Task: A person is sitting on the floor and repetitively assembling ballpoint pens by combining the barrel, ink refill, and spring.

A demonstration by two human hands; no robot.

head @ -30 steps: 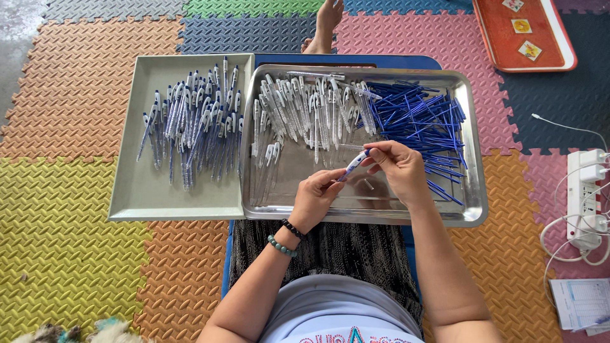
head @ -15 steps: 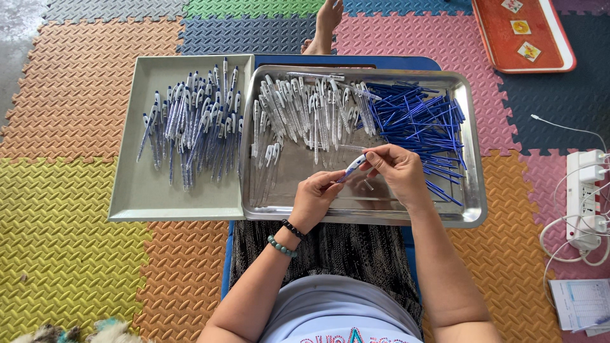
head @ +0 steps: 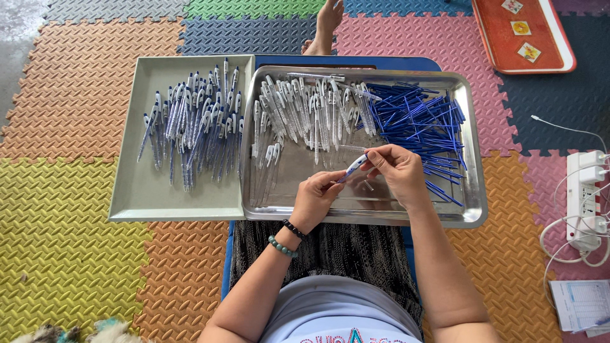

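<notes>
Left hand: the left hand (head: 316, 198) reaches in from below, wrist bent up, fingertips pinching the lower end of a slim white-and-blue plastic pen (head: 353, 168).
Right hand: the right hand (head: 399, 173) curls over from the right, fingers closed on the pen's upper end.
Pen: held tilted between both hands, just above the shiny rectangular steel tray (head: 471, 190); a small metal spring (head: 368, 185) lies on the tray just beneath.
Tray contents: clear white pen barrels (head: 305, 114) in a loose heap to the left, thin blue plastic refills (head: 419, 121) piled to the right.
Second tray: a matte grey-green rectangular tray (head: 130, 197) touches the steel one and holds assembled white-and-blue pens (head: 194, 127).
Wrist: dark and green bead bracelets (head: 287, 236) on the left wrist.
Floor: embossed interlocking foam mats (head: 70, 241) in yellow, orange, pink and blue.
Surroundings: an orange tray (head: 521, 60) at top right; a white power strip (head: 588, 197) with cables at the right edge.
</notes>
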